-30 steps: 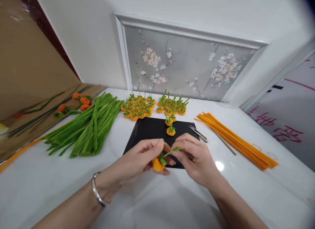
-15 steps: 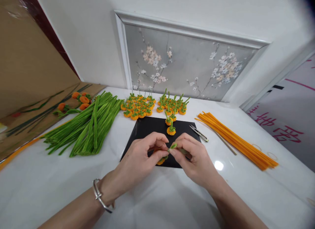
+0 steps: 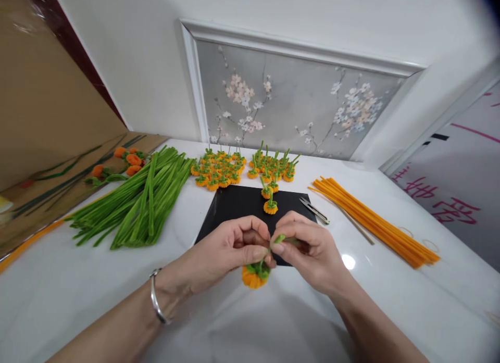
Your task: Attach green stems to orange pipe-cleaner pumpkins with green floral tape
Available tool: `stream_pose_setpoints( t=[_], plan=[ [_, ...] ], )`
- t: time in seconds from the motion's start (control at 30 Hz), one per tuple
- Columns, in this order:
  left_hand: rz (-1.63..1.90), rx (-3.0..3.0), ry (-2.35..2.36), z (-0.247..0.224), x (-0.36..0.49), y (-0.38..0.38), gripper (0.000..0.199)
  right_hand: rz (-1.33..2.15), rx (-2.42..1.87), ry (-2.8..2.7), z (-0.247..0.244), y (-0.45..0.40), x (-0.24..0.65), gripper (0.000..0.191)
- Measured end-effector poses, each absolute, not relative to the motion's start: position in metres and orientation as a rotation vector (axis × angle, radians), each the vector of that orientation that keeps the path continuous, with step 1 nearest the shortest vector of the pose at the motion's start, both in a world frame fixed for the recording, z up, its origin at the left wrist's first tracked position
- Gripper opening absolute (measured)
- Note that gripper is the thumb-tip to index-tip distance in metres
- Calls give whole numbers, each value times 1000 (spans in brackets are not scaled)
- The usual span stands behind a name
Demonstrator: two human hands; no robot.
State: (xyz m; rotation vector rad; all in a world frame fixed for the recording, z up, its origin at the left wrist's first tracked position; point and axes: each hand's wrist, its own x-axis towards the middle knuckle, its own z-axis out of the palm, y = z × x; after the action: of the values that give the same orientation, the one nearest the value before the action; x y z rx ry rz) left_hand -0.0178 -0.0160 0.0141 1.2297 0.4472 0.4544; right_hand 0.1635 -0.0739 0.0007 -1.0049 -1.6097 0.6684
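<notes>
Over the near edge of a black mat (image 3: 228, 209), my two hands work close together. My left hand (image 3: 228, 246) is closed, its thumb and fingers pinching the green top of a small orange pipe-cleaner pumpkin (image 3: 253, 278), which hangs below the fingertips. A short green pipe-cleaner end (image 3: 280, 238) sticks out of the pinch of my right hand (image 3: 308, 246). Fingers hide where that green piece meets the pumpkin. Just beyond my hands, a finished-looking pumpkin (image 3: 270, 207) with an upright green stem sits on the mat. Thread snips (image 3: 314, 211) lie at the mat's right edge.
Green pipe cleaners (image 3: 136, 207) are heaped at left, orange ones (image 3: 375, 222) bundled at right beside a thin stick (image 3: 357, 226). Behind the mat stand two groups of small pumpkins (image 3: 219, 170). Orange flowers (image 3: 133, 160) lie on cardboard (image 3: 50, 188) at far left.
The held pumpkin has swung down and nearer to me, so more of it shows below my left hand. Both hands keep their pinch; the right fingers have turned slightly.
</notes>
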Motion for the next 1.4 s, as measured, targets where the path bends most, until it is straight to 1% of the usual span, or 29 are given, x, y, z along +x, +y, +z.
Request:
stream_pose_setpoints(
  t=[0.13,0.23,0.5,0.6,1.07,1.23,1.4],
  plan=[
    [577,1390,532,15,-14,-17,24,544,-1047,-1660,-2,-73,163,7],
    [624,1482,680,14,-11,-17,23,513,-1061,-1738,-4,-72,163,8],
    [584,1470,672,9,-12,-12,24,464,-1034,-1856,-5,-68,168,14],
    [576,1462,655,8,-13,-12,26,467,-1037,-1862,-6,-67,168,14],
    [568,1465,585,8,-12,-12,19,594,-1083,-1789,-10,-65,167,14],
    [630,1565,624,1,-10,-8,15,669,-1125,-1714,-17,-58,167,13],
    [729,1684,681,3,1,-2,17,650,-1173,-1644,-16,-47,170,14]
  ],
)
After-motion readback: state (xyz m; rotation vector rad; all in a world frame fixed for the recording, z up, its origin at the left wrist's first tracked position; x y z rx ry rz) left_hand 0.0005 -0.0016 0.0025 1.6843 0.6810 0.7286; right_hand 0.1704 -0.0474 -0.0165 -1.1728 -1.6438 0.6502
